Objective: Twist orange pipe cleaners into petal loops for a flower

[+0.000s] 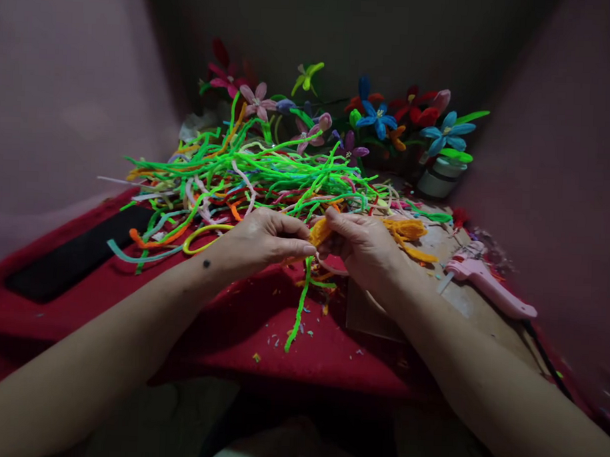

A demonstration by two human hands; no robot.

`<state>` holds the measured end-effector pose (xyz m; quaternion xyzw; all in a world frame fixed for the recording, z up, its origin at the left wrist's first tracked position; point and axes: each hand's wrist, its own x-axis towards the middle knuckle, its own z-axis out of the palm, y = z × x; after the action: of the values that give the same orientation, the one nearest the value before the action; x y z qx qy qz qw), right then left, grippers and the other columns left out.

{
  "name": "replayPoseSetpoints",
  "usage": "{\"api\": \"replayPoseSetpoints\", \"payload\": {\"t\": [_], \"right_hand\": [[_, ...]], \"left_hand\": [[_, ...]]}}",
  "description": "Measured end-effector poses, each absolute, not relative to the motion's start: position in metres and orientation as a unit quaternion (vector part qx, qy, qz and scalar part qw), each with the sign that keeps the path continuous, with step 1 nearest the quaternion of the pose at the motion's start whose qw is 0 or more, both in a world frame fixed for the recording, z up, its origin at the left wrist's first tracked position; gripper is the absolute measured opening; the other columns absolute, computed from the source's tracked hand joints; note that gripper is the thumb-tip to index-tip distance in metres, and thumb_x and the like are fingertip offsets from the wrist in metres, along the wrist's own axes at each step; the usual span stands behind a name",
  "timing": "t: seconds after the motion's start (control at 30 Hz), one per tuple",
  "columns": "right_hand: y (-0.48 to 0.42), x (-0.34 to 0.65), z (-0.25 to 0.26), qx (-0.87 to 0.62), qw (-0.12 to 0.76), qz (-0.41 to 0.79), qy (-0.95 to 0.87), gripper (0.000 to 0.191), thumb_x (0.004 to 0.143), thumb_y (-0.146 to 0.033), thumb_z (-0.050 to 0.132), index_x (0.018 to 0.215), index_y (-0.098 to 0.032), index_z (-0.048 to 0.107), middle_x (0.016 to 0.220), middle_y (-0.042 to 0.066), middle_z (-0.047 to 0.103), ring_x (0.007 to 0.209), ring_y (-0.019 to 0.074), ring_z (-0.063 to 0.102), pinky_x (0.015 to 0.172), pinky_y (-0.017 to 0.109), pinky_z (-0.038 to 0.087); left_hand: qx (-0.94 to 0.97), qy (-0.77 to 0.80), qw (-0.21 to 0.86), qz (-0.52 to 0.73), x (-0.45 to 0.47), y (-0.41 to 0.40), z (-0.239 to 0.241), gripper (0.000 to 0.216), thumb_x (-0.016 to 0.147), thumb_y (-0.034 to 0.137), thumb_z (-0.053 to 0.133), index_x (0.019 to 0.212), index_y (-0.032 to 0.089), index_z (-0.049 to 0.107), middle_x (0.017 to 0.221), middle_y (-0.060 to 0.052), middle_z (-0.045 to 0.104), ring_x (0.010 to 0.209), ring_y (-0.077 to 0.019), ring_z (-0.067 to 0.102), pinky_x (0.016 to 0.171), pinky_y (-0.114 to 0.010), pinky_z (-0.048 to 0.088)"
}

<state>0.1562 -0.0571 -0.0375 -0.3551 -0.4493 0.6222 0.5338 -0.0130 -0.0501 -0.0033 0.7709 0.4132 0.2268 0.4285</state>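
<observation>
My left hand [264, 239] and my right hand [360, 242] meet over the red cloth, both with fingers pinched on an orange pipe-cleaner piece [319, 231] between them. A green pipe-cleaner stem [299, 307] hangs down from under the orange piece toward the front edge. Right behind my hands lies a big tangle of pipe cleaners [251, 176], mostly green. A small heap of orange pipe cleaners [407, 233] lies just right of my right hand.
Finished pipe-cleaner flowers [379, 118] stand at the back. A white jar [441, 177] is at the back right. A pink glue gun [488, 283] lies on a cardboard sheet [372, 314] to the right. The red cloth [232, 319] carries small clippings; a black strip [78, 254] lies left.
</observation>
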Motion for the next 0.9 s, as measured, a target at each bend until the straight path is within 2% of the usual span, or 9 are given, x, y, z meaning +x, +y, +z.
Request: {"api": "replayPoseSetpoints", "payload": {"t": [0.13, 0.23, 0.43, 0.53, 0.63, 0.73, 0.9], "right_hand": [[-0.0564, 0.1575, -0.0367, -0.362, 0.549, 0.612, -0.439, 0.023, 0.06, -0.033, 0.077, 0.065, -0.015, 0.063, 0.056, 0.001, 0.063, 0.047, 0.0099, 0.055, 0.05, 0.024, 0.045], [-0.0575, 0.1561, -0.0372, -0.376, 0.554, 0.607, -0.429, 0.022, 0.059, -0.031, 0.076, 0.06, -0.015, 0.061, 0.053, 0.001, 0.062, 0.045, 0.0108, 0.055, 0.047, 0.024, 0.044], [-0.0618, 0.1509, -0.0371, -0.377, 0.56, 0.608, -0.417, 0.019, 0.061, -0.027, 0.073, 0.057, -0.015, 0.058, 0.047, -0.001, 0.06, 0.042, 0.0097, 0.054, 0.042, 0.021, 0.041], [-0.0625, 0.1507, -0.0372, -0.382, 0.568, 0.592, -0.425, 0.017, 0.062, -0.025, 0.072, 0.058, -0.015, 0.059, 0.045, -0.002, 0.058, 0.04, 0.0085, 0.052, 0.04, 0.019, 0.039], [-0.0612, 0.151, -0.0384, -0.36, 0.552, 0.641, -0.394, 0.02, 0.059, -0.025, 0.073, 0.057, -0.016, 0.056, 0.044, -0.003, 0.055, 0.039, 0.0086, 0.052, 0.038, 0.019, 0.038], [-0.0586, 0.1515, -0.0396, -0.344, 0.546, 0.653, -0.396, 0.021, 0.057, -0.026, 0.075, 0.059, -0.015, 0.058, 0.048, -0.003, 0.057, 0.041, 0.0087, 0.053, 0.041, 0.02, 0.041], [-0.0549, 0.1531, -0.0419, -0.337, 0.584, 0.604, -0.425, 0.026, 0.054, -0.021, 0.078, 0.072, -0.015, 0.062, 0.06, -0.002, 0.063, 0.049, 0.0092, 0.057, 0.05, 0.023, 0.046]], "left_hand": [[0.758, 0.419, 0.432, 0.251, -0.0127, -0.0497, -0.0033, 0.018, 0.071, 0.03, 0.063, 0.062, 0.014, 0.063, 0.052, 0.004, 0.044, 0.048, -0.0059, 0.034, 0.046, -0.021, 0.024], [0.764, 0.416, 0.43, 0.241, -0.0115, -0.0498, -0.0043, 0.019, 0.07, 0.03, 0.063, 0.06, 0.014, 0.062, 0.051, 0.004, 0.042, 0.048, -0.0066, 0.034, 0.046, -0.022, 0.024], [0.813, 0.405, 0.35, 0.229, -0.0127, -0.0468, -0.0108, 0.021, 0.072, 0.033, 0.061, 0.065, 0.014, 0.065, 0.056, 0.003, 0.049, 0.055, -0.0084, 0.041, 0.051, -0.022, 0.03], [0.797, 0.409, 0.389, 0.217, -0.0136, -0.0464, -0.0102, 0.022, 0.071, 0.034, 0.061, 0.062, 0.014, 0.062, 0.053, 0.005, 0.044, 0.051, -0.0073, 0.037, 0.048, -0.022, 0.028], [0.788, 0.396, 0.419, 0.214, -0.0134, -0.0481, -0.0067, 0.022, 0.071, 0.032, 0.062, 0.06, 0.014, 0.06, 0.052, 0.005, 0.042, 0.051, -0.007, 0.035, 0.048, -0.022, 0.027], [0.785, 0.406, 0.412, 0.224, -0.013, -0.0495, -0.0047, 0.02, 0.072, 0.031, 0.062, 0.061, 0.013, 0.062, 0.053, 0.004, 0.043, 0.052, -0.0072, 0.036, 0.049, -0.022, 0.027], [0.779, 0.411, 0.404, 0.245, -0.0136, -0.0475, -0.0075, 0.019, 0.072, 0.028, 0.061, 0.061, 0.013, 0.061, 0.054, 0.004, 0.046, 0.052, -0.0072, 0.037, 0.05, -0.022, 0.029]]}}
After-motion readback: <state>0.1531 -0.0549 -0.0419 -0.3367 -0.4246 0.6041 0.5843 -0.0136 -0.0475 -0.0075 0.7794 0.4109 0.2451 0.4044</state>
